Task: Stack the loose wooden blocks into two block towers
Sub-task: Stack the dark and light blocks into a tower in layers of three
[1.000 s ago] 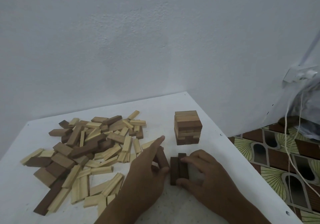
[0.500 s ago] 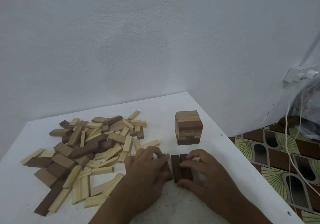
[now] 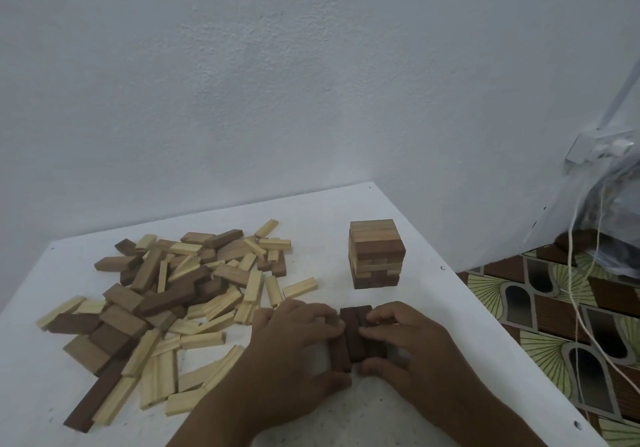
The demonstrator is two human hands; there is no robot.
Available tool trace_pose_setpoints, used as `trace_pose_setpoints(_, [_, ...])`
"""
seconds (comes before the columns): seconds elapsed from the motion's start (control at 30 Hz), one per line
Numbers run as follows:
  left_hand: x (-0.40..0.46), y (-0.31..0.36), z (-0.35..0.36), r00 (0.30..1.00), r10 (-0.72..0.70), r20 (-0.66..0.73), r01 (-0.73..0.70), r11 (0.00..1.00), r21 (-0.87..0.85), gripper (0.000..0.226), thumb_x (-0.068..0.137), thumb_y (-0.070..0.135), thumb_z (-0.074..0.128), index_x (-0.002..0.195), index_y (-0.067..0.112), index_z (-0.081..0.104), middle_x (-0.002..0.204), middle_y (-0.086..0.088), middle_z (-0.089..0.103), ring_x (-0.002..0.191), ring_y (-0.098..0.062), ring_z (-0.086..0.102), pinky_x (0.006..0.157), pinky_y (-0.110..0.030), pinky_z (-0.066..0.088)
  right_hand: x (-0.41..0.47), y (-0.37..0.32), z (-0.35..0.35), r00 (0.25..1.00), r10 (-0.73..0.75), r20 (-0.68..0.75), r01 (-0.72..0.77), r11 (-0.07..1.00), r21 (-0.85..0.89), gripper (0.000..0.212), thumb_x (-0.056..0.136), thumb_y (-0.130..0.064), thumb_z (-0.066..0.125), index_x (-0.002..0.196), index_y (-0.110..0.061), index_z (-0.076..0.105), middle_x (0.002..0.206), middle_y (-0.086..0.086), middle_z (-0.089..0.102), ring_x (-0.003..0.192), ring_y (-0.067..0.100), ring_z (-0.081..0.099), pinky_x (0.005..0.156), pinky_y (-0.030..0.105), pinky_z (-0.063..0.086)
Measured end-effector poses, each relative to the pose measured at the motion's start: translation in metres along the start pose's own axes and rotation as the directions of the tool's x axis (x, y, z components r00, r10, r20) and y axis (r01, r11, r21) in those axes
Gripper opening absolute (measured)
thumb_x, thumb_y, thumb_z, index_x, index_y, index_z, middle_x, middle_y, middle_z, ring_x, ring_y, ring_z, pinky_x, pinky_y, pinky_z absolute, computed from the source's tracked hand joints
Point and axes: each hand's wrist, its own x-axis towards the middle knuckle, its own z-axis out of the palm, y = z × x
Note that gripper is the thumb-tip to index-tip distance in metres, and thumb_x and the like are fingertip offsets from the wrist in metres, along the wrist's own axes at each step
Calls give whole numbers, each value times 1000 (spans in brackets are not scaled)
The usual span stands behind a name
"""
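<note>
A row of dark blocks [image 3: 353,337] is being squared up on the white table [image 3: 398,211], just in front of the finished short tower [image 3: 376,254], which serves here as the landmark. The row is flanked by both hands: the left hand [image 3: 298,339] is curled against its left side and the right hand [image 3: 408,339] against its right, fingers bent round the blocks so that they are pinched together from both sides. This hold is judged to serve alignment, the blocks being pressed flush side by side to make a flat, even base layer for the second tower. That tower is thus only at its first course, while the first stands several layers high. The pile of loose blocks [image 3: 180,294], pale and brown mixed, lies well to the left of the tower, within reach of the left hand, so that further pieces can be drawn from it.
</note>
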Motion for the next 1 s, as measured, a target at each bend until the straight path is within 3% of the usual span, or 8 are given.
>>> trace_pose_setpoints(0.13, [-2,-1,3,999,13,-41,-15,999,-52,63,72,70,59,130,47,51,139,37,34,131,6,24,108,-34,16,3,3,-5,998,-31,61,29,999,23,38,76,-44,76,113,-36,68,123,-45,29,111,-28,30,87,-8,21])
trace_pose_setpoints(0.23, [-2,3,3,998,26,-52,-28,999,-40,56,75,64,58,127,43,52,140,35,36,129,4,27,105,-34,19,9,6,-10,993,-28,115,22,998,51,30,75,-38,78,102,-42,65,129,-45,28,112,-25,33,88,-5,26])
trace_pose_setpoints(0.33, [2,7,2,999,26,-36,-27,999,-24,50,79,58,56,125,39,52,139,32,39,127,1,32,106,-36,23,17,4,-15,977,15,214,-19,1000,19,30,76,-37,77,97,-42,57,123,-39,40,103,-9,47,88,7,38])
trace_pose_setpoints(0.43, [6,10,-3,1000,17,-17,-18,1000,-17,53,75,56,53,125,37,52,136,28,44,124,-2,36,108,-38,26,23,-1,-18,971,-12,238,4,999,35,32,74,-35,79,93,-44,55,114,-42,44,101,-9,48,85,9,43])
trace_pose_setpoints(0.77, [13,13,-14,999,47,-17,-49,991,-125,49,64,55,64,109,35,60,117,22,56,114,-4,43,103,-34,27,29,-1,-24,972,-61,227,36,993,115,46,67,-35,82,100,-45,50,100,-19,58,87,11,56,71,29,54])
trace_pose_setpoints(0.9, [16,5,-14,980,53,-191,-110,948,-299,51,61,47,76,105,41,51,110,23,55,109,-5,50,94,-40,42,29,-9,-39,985,-105,136,90,990,112,46,67,-36,82,97,-46,49,102,-18,59,82,11,56,70,29,52])
trace_pose_setpoints(1.0, [22,9,-25,953,84,-292,-175,938,-299,55,64,39,78,108,45,46,115,23,55,113,-9,52,93,-38,45,33,-19,-58,990,-129,55,124,988,88,48,65,-37,84,97,-47,50,99,-17,60,80,9,55,69,27,50])
